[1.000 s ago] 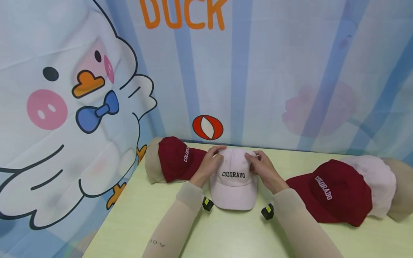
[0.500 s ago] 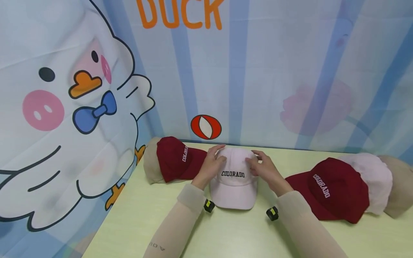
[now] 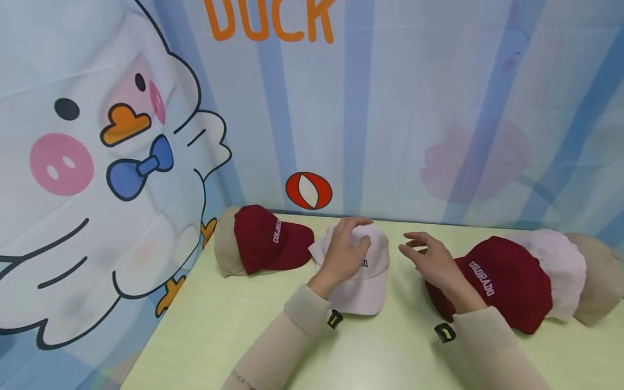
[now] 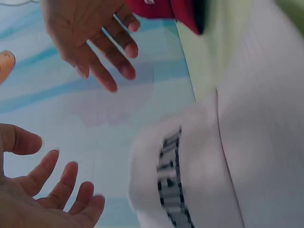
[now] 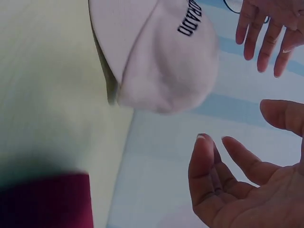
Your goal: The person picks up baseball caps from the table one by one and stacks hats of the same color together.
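Facing forward on the table [image 3: 380, 357], a white cap [image 3: 358, 295] sits crown up between two groups of caps, its brim toward the person. The left hand [image 3: 343, 254] is released: in the head view it covers part of the crown and most of the dark lettering, while both wrist views show a gap between its spread, slightly bent fingers and the fabric. The right hand [image 3: 431, 262] is likewise released, held to the right of the white cap and well apart from it, thumb and fingers loosely bent, palm turned toward the left hand.

To the left, a dark red cap [image 3: 258, 238] lies against a beige cap [image 3: 225, 244], its brim pointing toward the white cap. A pale flap shows between that brim and the white crown; whether it touches the red brim cannot be determined. To the right, a second red cap [image 3: 512, 281] reads "COLORADO" in white lettering and overlaps another white cap [image 3: 567, 276], with a further beige cap [image 3: 602, 281] behind. The right hand and wrist pass in front of this red brim in the head view.

Both sleeves [image 3: 280, 346] are beige. A printed cloth backdrop [image 3: 400, 108] stands behind the table, bearing a large white duck [image 3: 161, 227], orange letters and a red-and-white ball [image 3: 294, 189].
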A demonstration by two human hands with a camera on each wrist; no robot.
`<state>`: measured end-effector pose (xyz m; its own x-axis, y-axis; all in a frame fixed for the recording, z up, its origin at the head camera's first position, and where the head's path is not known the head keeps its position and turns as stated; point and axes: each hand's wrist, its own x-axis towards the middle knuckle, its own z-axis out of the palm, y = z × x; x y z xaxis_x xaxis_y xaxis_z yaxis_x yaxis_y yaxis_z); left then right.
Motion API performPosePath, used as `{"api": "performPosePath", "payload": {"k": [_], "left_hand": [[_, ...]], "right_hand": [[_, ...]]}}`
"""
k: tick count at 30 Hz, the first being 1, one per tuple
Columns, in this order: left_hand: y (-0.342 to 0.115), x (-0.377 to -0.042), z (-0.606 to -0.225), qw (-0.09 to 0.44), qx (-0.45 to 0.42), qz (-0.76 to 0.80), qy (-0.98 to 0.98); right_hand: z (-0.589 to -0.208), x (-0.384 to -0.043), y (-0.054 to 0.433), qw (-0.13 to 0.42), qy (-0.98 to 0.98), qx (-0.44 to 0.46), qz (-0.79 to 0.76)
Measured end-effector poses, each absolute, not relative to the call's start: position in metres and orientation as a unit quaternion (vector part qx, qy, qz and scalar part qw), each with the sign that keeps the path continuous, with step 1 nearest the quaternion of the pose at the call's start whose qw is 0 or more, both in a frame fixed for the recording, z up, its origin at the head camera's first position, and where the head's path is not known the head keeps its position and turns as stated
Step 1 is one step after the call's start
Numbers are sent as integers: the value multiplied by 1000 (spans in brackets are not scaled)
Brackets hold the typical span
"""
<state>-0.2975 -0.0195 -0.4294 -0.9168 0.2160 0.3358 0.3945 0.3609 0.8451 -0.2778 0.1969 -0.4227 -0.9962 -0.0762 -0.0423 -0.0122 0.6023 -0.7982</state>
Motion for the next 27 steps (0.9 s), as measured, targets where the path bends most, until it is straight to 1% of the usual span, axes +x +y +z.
{"api": "performPosePath", "payload": {"k": [4,9,12,15,20,24,27], "left_hand": [[1,-284,-432,40,-221,-554,-802],[26,-270,-443,-49,-222,-594,-771],[42,-265,-453,-105,-189,-623,-751],[57,-262,-463,-152,-136,-646,-735],[77,-258,-479,-196,-54,-663,-720],[86,-257,-487,-221,-27,-687,-692],[89,-256,-491,-238,-20,-706,-666]], "right_hand": [[-411,-261,222,13,916,-23,-401],[-400,-242,258,-24,935,-24,-352],[-395,-234,281,-60,945,-21,-321],[-393,-229,301,-92,948,-7,-304],[-396,-224,331,-136,955,29,-261],[-401,-224,351,-134,962,63,-228],[-405,-225,362,-103,967,77,-222]]}}
